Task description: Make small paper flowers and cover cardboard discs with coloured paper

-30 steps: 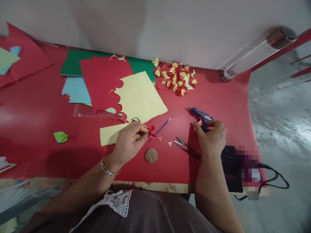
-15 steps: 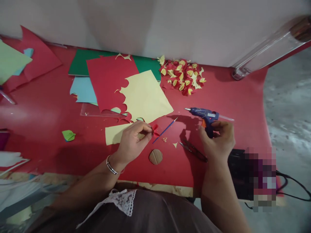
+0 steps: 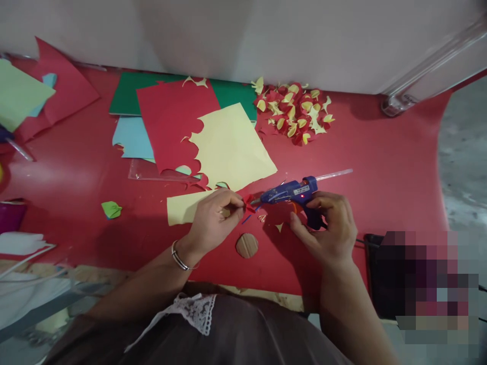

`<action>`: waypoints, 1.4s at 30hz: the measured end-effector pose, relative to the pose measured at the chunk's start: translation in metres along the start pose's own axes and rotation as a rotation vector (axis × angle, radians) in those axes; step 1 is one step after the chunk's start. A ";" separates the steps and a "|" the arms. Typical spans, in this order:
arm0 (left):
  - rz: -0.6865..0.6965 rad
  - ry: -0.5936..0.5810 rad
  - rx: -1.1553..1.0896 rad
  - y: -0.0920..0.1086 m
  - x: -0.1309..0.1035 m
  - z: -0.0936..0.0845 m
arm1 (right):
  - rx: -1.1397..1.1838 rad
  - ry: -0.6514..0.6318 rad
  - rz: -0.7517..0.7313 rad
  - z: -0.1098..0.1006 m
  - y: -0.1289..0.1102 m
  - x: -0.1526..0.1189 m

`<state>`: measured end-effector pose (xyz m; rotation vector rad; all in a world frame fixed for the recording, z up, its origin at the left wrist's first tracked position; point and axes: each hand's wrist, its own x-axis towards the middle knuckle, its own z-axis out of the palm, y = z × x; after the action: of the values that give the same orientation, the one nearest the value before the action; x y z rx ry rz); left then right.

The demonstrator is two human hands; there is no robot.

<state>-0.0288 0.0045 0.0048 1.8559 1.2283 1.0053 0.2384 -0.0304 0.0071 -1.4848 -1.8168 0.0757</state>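
Between thumb and fingertips, my left hand (image 3: 217, 219) pinches a small red paper piece (image 3: 249, 202). My right hand (image 3: 330, 223) grips the handle of a blue glue gun (image 3: 291, 192), whose nozzle points left and meets the red paper. A clear glue stick (image 3: 335, 174) sticks out of the gun's back, and a small red light shows on its side. Just below my left fingertips lies a round cardboard disc (image 3: 247, 245). A blue thin stick (image 3: 246, 219) is partly hidden under the gun.
Red and yellow paper petals (image 3: 294, 111) are heaped at the back. Cut red paper (image 3: 173, 121) and cream paper (image 3: 234, 147) overlap a green sheet (image 3: 131, 94). A green scrap (image 3: 111, 209) lies left. A black item (image 3: 380, 284) sits at right, with a clear tube (image 3: 437, 76) behind.
My right hand has moved the glue gun left and down, bringing its nozzle to the red paper in my left hand. The view has shifted slightly.
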 end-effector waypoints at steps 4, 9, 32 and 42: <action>-0.003 0.004 -0.012 -0.001 0.000 0.002 | -0.002 -0.019 -0.016 0.000 0.001 -0.001; -0.014 -0.003 -0.004 0.001 0.000 0.001 | 0.005 -0.027 -0.018 0.000 0.004 -0.002; -0.034 -0.020 0.009 -0.003 -0.001 0.002 | 0.009 -0.014 -0.039 0.001 0.004 0.000; -0.013 -0.011 0.013 -0.005 -0.001 0.003 | 0.006 -0.017 -0.043 0.001 0.005 0.000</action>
<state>-0.0283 0.0049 -0.0013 1.8584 1.2423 0.9812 0.2417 -0.0289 0.0041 -1.4445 -1.8591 0.0733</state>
